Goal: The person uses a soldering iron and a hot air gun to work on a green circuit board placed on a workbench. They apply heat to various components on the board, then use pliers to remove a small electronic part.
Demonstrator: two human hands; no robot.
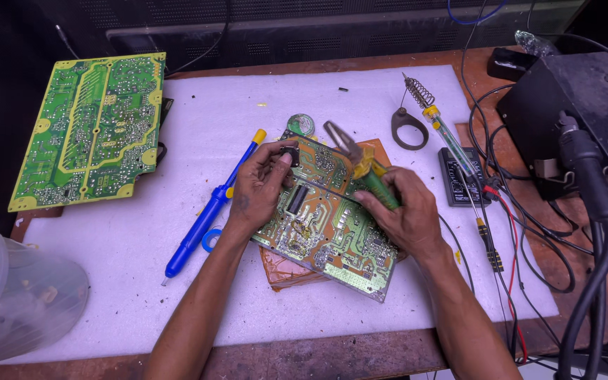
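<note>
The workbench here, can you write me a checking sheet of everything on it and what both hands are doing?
Surface: white foam mat on a brown wooden bench.
Job's things: circuit board lying tilted on a brown pad; green-handled soldering iron over it.
Clutter: larger green circuit board at the mat's left edge; blue desoldering pump; spring iron stand; screwdriver; clear plastic tub.
Grips: left hand pinches a small dark part at the board's upper edge; right hand holds the iron's handle.
Cables: black and red leads tangled at right.
Surroundings: black box unit at right; dark background.
</note>
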